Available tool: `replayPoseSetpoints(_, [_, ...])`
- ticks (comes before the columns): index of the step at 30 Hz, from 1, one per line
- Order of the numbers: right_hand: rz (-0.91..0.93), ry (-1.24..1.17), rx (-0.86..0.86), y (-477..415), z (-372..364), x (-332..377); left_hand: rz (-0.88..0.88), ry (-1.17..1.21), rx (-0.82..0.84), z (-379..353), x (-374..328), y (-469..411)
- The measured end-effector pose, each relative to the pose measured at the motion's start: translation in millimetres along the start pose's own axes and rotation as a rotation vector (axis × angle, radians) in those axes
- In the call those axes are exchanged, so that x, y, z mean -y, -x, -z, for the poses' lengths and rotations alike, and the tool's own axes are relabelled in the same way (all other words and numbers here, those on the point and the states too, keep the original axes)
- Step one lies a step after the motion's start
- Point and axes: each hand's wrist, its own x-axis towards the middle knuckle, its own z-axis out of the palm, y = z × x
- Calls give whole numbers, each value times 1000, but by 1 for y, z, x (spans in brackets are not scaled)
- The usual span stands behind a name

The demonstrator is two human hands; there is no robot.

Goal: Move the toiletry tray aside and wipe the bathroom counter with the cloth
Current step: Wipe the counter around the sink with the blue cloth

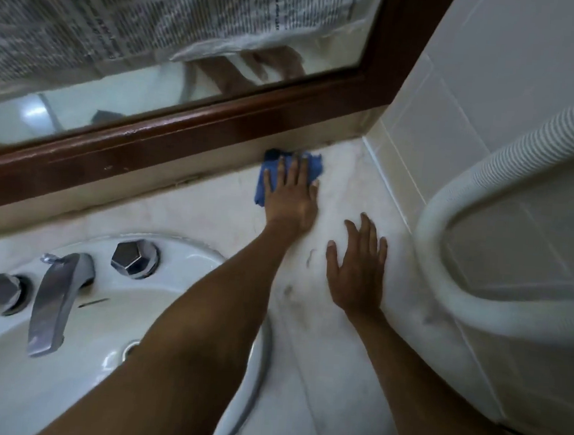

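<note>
A blue cloth [312, 166] lies on the pale marble counter [346, 191], at the back against the strip under the mirror frame. My left hand [290, 197] presses flat on the cloth with fingers spread, covering most of it. My right hand [357, 267] rests palm down on the bare counter, nearer to me and to the right, holding nothing. No toiletry tray is in view.
A white sink [186, 254] with a chrome tap [56, 298] and two chrome knobs sits on the left under my left forearm. A wood-framed mirror [181, 140] runs along the back. A tiled wall [441, 109] and a white ribbed hose [525, 133] bound the right side.
</note>
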Motion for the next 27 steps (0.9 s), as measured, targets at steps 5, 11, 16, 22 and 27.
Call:
replayPoseSetpoints(5, [0,-41,-11,2,2,-2,-232,-64,114,6,-5,-28])
replayPoseSetpoints(11, [-3,-33,-31,2,-3,-3,-302,-98,33,-1,44,14])
replayPoseSetpoints(16, [9,-8,-76,4,-7,-2,-218,-72,69,-2,-2,-28])
replayPoseSetpoints(22, [15,0,-87,3,-13,-6,-431,-119,196,-17,-66,-50])
replayPoseSetpoints(27, [7,-56,-74,3,-11,-5,-650,-103,252,1,-9,-39])
